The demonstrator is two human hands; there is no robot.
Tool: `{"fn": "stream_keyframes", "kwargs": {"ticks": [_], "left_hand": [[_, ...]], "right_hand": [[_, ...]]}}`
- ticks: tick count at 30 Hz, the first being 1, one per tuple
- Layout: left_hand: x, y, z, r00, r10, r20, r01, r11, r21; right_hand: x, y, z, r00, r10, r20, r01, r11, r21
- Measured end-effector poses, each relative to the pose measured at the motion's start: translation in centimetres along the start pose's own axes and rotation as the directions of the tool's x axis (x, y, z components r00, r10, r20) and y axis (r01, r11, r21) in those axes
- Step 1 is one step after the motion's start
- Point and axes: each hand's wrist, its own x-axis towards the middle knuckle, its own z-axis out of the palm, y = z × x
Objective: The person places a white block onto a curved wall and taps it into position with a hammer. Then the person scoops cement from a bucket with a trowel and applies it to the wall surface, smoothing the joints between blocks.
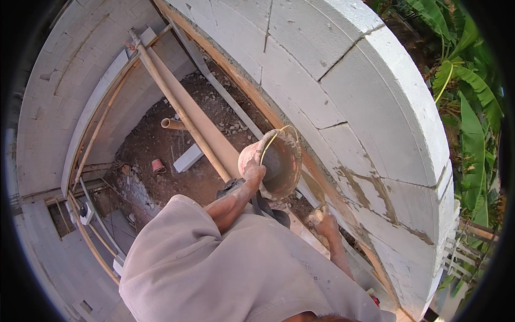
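Note:
My left hand (254, 173) is closed on the side of a mortar-smeared bucket (250, 154), tipped so that its mouth faces the block wall. Grey residue coats the inside, and a thin yellow handle arcs over the rim. Just right of the bucket, my right hand (326, 224) is wrapped around the grip of a trowel (313, 186). Its blade points up beside the bucket's rim, close to the foot of the wall. The pale block wall (365, 102) curves up at the right, with wet mortar smears (375, 193) on its face.
A plank (214, 137) and a bamboo pole (182, 115) run away from me above a rubble-strewn floor. Down there lie a white block (188, 158), a small red bucket (158, 166) and a bamboo stub (173, 124). Another block wall (59, 107) stands left; banana leaves (472, 145) hang beyond the right wall.

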Motion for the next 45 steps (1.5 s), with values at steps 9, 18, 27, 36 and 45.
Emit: {"fn": "stream_keyframes", "kwargs": {"ticks": [9, 18, 27, 36, 45], "left_hand": [[-1.6, 1.8, -4.2, 0.997, 0.006, -0.079, -0.007, 1.000, -0.013], [-4.0, 0.1, -4.7, 0.983, 0.019, -0.183, -0.041, 0.992, -0.116], [-5.9, -3.3, -5.0, 0.943, -0.207, -0.260, 0.112, 0.934, -0.339], [-6.8, -6.5, -4.5, 0.881, -0.314, -0.354, 0.020, 0.772, -0.635], [-5.8, -9.9, -5.2, 0.813, -0.413, -0.410, -0.126, 0.562, -0.817]], "right_hand": [[7.1, -6.7, -3.0, 0.968, -0.229, 0.100, 0.249, 0.846, -0.471], [9.3, -9.3, -3.7, 0.871, -0.490, 0.026, 0.411, 0.700, -0.584], [6.9, -5.5, -0.1, 0.900, -0.424, 0.102, 0.436, 0.866, -0.244], [5.1, -4.1, 2.2, 0.865, -0.483, 0.137, 0.483, 0.875, 0.038], [8.4, -3.8, -1.2, 0.930, -0.366, 0.032, 0.363, 0.929, 0.074]]}}
